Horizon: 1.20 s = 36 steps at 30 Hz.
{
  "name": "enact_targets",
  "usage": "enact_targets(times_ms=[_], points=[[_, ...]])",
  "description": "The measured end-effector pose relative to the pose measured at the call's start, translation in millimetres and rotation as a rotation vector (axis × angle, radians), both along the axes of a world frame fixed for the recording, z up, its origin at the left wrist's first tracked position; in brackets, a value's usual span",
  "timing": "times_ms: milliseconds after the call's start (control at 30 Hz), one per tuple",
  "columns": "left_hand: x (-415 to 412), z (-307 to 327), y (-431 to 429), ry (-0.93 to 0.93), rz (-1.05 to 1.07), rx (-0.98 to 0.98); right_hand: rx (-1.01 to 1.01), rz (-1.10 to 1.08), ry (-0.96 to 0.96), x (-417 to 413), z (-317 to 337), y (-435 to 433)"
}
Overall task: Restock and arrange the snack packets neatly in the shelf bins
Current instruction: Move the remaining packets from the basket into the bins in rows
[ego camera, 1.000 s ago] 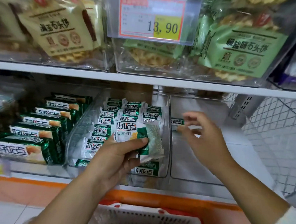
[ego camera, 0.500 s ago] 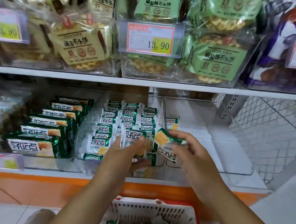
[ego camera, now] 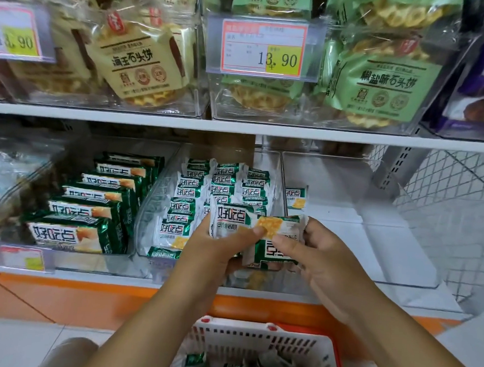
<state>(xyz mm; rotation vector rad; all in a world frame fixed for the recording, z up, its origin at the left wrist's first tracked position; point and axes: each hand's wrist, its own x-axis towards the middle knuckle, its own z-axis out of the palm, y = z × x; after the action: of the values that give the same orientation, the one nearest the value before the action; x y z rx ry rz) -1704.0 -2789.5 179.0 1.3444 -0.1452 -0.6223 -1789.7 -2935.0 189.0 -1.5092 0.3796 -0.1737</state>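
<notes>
My left hand (ego camera: 217, 247) grips a small stack of green-and-white snack packets (ego camera: 241, 221) in front of the middle clear bin (ego camera: 151, 206), which holds several rows of the same packets. My right hand (ego camera: 315, 258) pinches the right end of that stack, with a lower packet (ego camera: 273, 254) under its thumb. One lone packet (ego camera: 295, 196) stands at the left wall of the right clear bin (ego camera: 374, 219). Larger green boxes (ego camera: 91, 211) of the same brand fill the left bin.
A white plastic basket (ego camera: 256, 346) with more packets sits below my arms. The upper shelf carries clear bins of waffle-biscuit bags and a 13.90 price tag (ego camera: 262, 47). A wire mesh panel (ego camera: 454, 213) closes the shelf's right side.
My right hand came back from the right bin, leaving one packet there, and now holds the stack together with my left hand. The view tilted up slightly.
</notes>
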Motion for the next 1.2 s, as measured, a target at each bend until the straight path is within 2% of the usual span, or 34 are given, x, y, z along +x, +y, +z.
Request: enact_targets(times_ms=[100, 167, 233, 367, 433, 533, 633, 733, 833, 900, 1000, 1100, 1200], points=[[2.3, -0.7, 3.1, -0.014, -0.031, 0.005, -0.16, 0.022, 0.055, 0.7, 1.4, -3.9], [2.6, 0.4, 4.5, -0.03, -0.038, 0.008, -0.146, 0.052, 0.056, 1.3, 1.3, -4.7], [3.5, -1.5, 4.6, -0.026, 0.009, -0.013, -0.043, 0.032, 0.045, 2.4, -3.1, -4.0], [1.6, -7.4, -0.9, 0.054, 0.129, -0.18, 0.415, -0.043, -0.029, 6.5, -13.9, 2.8], [-0.8, -9.5, -5.3, 0.086, 0.145, -0.215, 0.409, 0.004, -0.02, 6.3, -15.6, 11.5], [-1.0, -9.8, -9.3, 0.108, 0.134, -0.213, 0.26, -0.041, -0.036, 6.7, -12.6, 14.8], [1.1, -6.0, -10.9, 0.089, 0.155, -0.165, 0.129, -0.189, -0.074, 14.3, -1.6, -13.5], [9.7, -8.4, -14.5, 0.112, 0.191, -0.16, -0.252, -0.324, 0.004, 28.7, -11.9, -72.2], [16.9, -8.8, -18.2, 0.108, 0.203, -0.113, -0.488, -0.379, 0.143, 45.0, -48.9, -133.0], [18.9, -7.2, -19.6, 0.096, 0.211, -0.091, -0.702, -0.332, 0.245, 60.2, -71.2, -160.4], [22.2, -6.6, -22.9, 0.1, 0.193, -0.083, -0.964, -0.128, 0.351, 92.7, -86.7, -174.9], [28.0, -11.9, -24.7, 0.111, 0.151, -0.076, -1.038, -0.013, 0.366, 122.8, -90.4, -173.5], [29.8, -10.8, -24.1, 0.093, 0.135, -0.064, -1.008, -0.001, 0.323, 140.4, -96.4, -172.4]])
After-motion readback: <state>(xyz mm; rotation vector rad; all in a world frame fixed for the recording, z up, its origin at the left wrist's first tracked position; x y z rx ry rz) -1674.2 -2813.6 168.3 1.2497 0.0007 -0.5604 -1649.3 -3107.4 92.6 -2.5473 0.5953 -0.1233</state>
